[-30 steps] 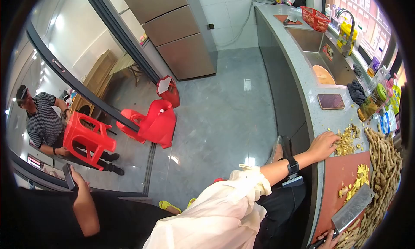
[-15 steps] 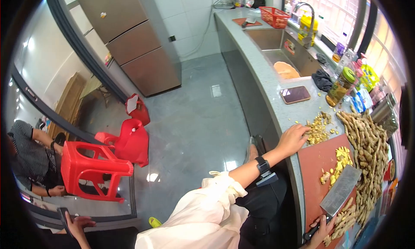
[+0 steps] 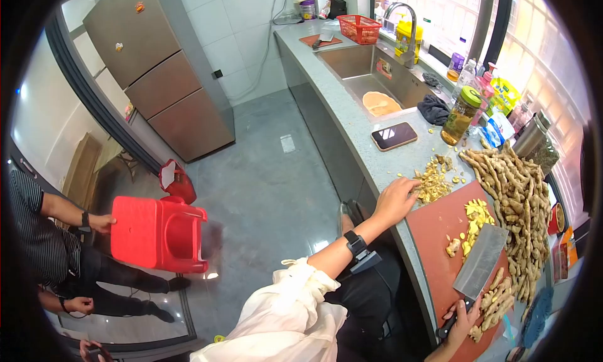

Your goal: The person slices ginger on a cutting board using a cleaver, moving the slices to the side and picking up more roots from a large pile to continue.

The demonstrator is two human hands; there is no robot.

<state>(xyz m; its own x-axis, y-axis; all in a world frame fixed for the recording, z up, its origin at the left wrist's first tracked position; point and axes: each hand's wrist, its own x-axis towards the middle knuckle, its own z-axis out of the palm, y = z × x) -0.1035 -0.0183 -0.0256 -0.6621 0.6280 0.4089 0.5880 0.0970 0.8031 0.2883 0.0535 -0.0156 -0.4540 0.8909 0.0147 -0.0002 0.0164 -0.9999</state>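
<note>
Inside the right grip, cleaver handle (black), blade near yellow slices.

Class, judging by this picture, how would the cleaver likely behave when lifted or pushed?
The cleaver would likely stay stiff, since its broad blade looks metal. It probably feels blade-heavy: the blade is much larger than the black handle in the right hand. Its flat shape suggests sliding rather than rolling.

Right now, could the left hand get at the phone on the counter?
Probably yes: the left hand is at the edge of the ginger scraps, and between it and the phone lies open counter with only a few small bits on it.
</note>
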